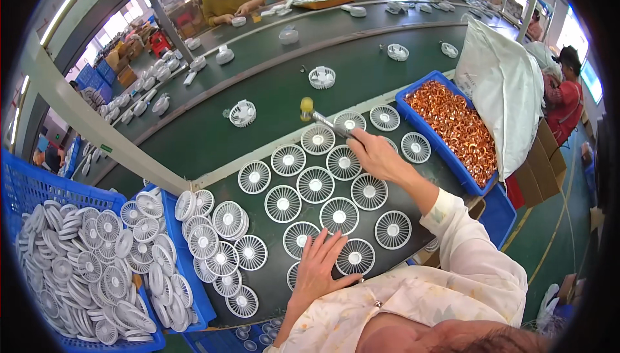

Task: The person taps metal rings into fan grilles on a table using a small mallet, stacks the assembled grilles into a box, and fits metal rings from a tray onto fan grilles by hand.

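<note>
Seeing green conveyor belt (271, 127) running across far side, biggest thing around. Using dark bench (261, 221) on near side of it, split off by a pale strip. Got perforated blue crate (58, 179) at far left, heaped high, plus narrower blue bin (189, 261) squeezed between crate and left end of bench, also well filled. Got bulging white sack (500, 88) at right, up against blue tray (470, 185) set along right end of bench. Holding left hand (321, 262) palm down at near part of bench, fingers spread, pinching nothing; can't tell whether pressing down or just above. Gripping hammer (328, 121) in right hand (381, 155), fingers curled round grey handle. Pointing yellow head (307, 108) leftward and away, over near edge of belt in this view; can't read height. Counting well over a dozen white spoked discs (314, 184) laid out in loose rows across middle of bench, with solid white centres. Finding several right beside left hand, some partly covered by it. Seeing more piled and overlapping at left end of bench, and same kind filling crate and bin. Spotting white ribbed cups (321, 77) on belt, well apart. Got copper-coloured rings (452, 130) heaped in tray, smallest parts here.
</note>
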Tool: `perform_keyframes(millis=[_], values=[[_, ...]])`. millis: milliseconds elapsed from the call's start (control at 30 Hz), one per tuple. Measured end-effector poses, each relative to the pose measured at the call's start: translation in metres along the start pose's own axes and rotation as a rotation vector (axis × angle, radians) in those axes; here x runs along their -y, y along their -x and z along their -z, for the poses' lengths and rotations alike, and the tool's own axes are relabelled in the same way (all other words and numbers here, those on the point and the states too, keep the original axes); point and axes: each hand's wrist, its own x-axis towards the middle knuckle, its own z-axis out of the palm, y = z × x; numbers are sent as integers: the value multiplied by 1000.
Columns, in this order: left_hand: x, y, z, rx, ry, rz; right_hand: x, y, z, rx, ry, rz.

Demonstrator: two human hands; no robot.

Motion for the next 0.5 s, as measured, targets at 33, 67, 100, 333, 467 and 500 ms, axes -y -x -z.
perform_keyframes(millis=[33,67,100,333,467,500], values=[[-2,0,-1,-6,2,5,7,1,5,6,-22,-73],[-5,-3,0,-3,8,-3,-13,0,-2,87,124,-93],[-5,-4,0,2,9,-14,-21,0,-5,78,126,-100],[-3,2,-9,61,19,-47,-5,54,22,-36,-103,-75],[-6,0,-11,89,30,-73,-20,92,21,88,93,-235],[-7,-3,-11,101,38,-90,-27,94,18,128,46,-272]])
